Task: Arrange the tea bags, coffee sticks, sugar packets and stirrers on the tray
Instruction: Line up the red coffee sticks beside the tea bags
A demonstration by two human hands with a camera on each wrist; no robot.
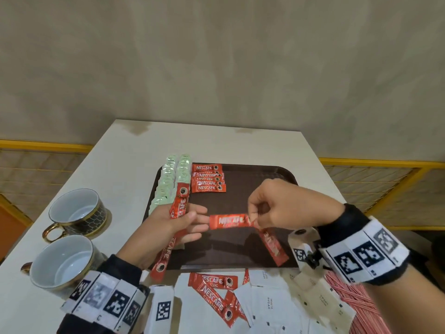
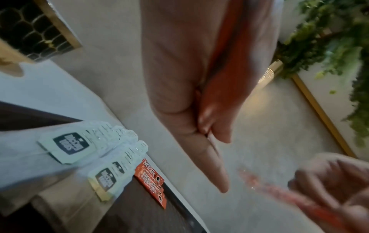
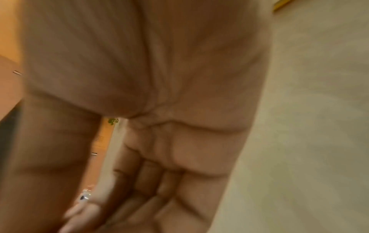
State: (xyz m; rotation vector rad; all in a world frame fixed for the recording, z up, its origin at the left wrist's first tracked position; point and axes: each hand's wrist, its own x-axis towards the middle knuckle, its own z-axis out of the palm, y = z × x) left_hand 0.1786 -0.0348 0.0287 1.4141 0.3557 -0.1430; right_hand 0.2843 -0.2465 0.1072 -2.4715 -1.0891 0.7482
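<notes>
Head view: dark tray [image 1: 260,172] on the white worktop [image 1: 125,150], pale green tea bags [image 1: 172,179] lined along its left edge in two rows, stacked coffee sticks [image 1: 209,178] just beside them at the far end. Left hand [image 1: 173,225] over the tray's left part, palm up, fingers fairly straight, thumb pressing a long strip of joined coffee sticks [image 1: 177,210] across the palm. Right hand [image 1: 277,206] above the tray's middle, pinching the end of one red stick [image 1: 228,221] between thumb and fingertips, another stick hanging below it. Loose coffee sticks [image 1: 214,289], white sugar packets [image 1: 269,302] and pink stirrers [image 1: 356,302] on the near worktop. Two cups [image 1: 77,213] off to the left.

Left wrist view: left hand [image 2: 199,94] with fingers straight and close together, red strip [image 2: 223,66] lying against them; tea bags [image 2: 79,146] and stacked sticks [image 2: 153,178] on the tray below; right hand [image 2: 335,181] blurred, curled.

Right wrist view: right hand [image 3: 159,110] filling the picture, fingers curled, blurred.
</notes>
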